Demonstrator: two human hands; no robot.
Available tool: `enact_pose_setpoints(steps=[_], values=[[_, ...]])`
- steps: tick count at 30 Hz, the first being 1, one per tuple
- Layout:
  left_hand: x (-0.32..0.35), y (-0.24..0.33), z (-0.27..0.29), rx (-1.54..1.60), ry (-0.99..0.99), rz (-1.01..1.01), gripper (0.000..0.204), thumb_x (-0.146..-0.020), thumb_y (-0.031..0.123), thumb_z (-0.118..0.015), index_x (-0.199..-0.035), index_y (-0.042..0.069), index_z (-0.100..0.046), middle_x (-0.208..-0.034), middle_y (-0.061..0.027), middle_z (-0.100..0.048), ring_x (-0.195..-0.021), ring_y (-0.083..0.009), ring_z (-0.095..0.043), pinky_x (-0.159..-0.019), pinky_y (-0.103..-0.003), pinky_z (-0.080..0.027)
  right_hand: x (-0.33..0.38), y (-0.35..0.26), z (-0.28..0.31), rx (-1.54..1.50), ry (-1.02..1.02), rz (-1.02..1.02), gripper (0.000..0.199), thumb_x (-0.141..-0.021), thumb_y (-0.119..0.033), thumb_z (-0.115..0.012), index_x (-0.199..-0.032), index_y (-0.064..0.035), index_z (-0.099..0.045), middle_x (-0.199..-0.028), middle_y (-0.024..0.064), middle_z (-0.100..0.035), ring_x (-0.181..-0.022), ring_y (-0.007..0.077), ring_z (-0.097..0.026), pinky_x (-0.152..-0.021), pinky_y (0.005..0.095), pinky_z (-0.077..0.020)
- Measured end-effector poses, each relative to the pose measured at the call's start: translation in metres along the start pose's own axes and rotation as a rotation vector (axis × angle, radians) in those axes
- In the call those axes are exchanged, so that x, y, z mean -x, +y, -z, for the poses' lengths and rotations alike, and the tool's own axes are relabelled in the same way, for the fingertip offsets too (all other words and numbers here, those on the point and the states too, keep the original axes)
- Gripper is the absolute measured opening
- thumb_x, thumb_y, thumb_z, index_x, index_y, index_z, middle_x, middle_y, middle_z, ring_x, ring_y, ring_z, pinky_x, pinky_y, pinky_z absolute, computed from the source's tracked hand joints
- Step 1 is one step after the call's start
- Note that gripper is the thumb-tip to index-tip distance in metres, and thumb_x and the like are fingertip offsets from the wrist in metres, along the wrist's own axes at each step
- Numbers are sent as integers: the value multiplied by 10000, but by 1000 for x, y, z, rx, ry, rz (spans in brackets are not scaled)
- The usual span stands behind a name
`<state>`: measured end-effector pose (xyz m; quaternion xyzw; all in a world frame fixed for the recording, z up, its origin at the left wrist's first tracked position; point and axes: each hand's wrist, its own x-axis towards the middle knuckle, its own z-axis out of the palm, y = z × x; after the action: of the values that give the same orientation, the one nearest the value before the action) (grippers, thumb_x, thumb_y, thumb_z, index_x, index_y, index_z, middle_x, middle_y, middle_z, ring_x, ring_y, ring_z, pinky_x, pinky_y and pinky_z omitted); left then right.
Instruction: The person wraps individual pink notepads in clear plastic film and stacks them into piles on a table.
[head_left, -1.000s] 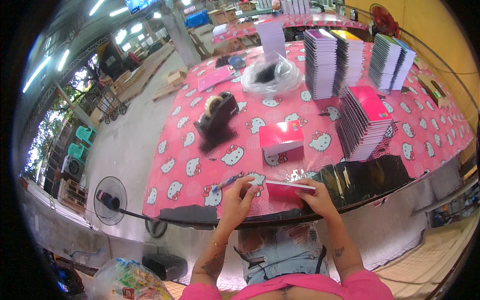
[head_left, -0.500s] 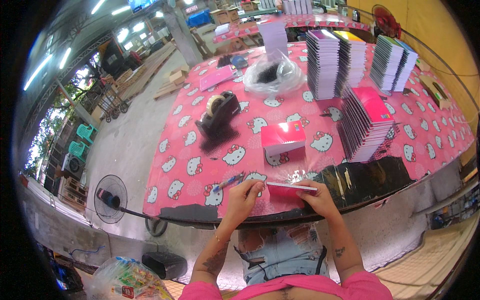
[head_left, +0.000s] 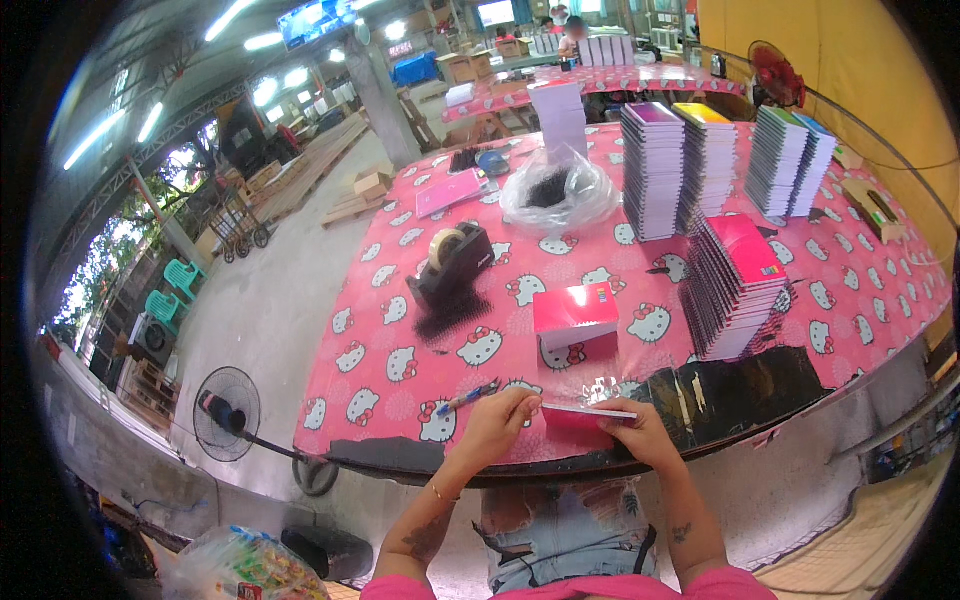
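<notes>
A pink-covered notebook (head_left: 575, 426) is held at the table's near edge, tilted so its thin white page edge faces up. My right hand (head_left: 642, 434) grips its right end, thumb on top. At the notebook's left end my left hand (head_left: 498, 428) is closed, fingertips pinched together; whatever is between them is too small to make out. Just beyond lies a short stack of pink-covered books (head_left: 577, 312) with white pages. To the right rises a tall pile of pink spiral-bound notebooks (head_left: 738, 285). Pens (head_left: 466, 397) lie beside my left hand.
A black tape dispenser (head_left: 450, 268) stands on the left of the pink patterned table (head_left: 390, 340). Farther back are a clear plastic bag (head_left: 590, 200) holding black coils, a pink sheet (head_left: 450, 192) and several tall notebook stacks (head_left: 652, 175). A floor fan (head_left: 226, 413) stands left.
The view has tilted up, so everything sits lower in the picture. Both hands keep nearly the same hold at the notebook.
</notes>
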<state>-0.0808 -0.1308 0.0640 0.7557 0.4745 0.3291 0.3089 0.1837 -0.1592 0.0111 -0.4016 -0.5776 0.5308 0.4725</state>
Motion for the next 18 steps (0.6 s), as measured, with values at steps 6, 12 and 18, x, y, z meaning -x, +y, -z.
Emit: enact_pose_setpoints(steps=[6,12,18], values=[[-3,12,6,-138,16,-250,197,-928,181,-664,-1062,39,-646,-905,-118,-620,-779,-262,-633,-673,-363,-493,0,2,0,-3,8,48,220,-906,-55,-706,-1125,-32,-707,-897,-33,-679,-822,48,-569,-731,233,-478],[-8,3,2,-246,-64,-320,258,-890,148,-704,-1114,54,-614,-983,-142,-598,-822,-309,-606,-726,-384,-482,1,-5,0,-19,4,-5,222,-897,-20,-697,-1118,-12,-701,-911,-25,-674,-849,58,-576,-760,242,-488],[-13,14,6,-325,-111,-286,274,-879,152,-720,-1116,64,-615,-950,-146,-594,-832,-289,-621,-708,-390,-496,1,-7,0,-31,-15,4,245,-910,-39,-693,-1154,-30,-700,-920,-22,-687,-839,59,-587,-755,245,-501]])
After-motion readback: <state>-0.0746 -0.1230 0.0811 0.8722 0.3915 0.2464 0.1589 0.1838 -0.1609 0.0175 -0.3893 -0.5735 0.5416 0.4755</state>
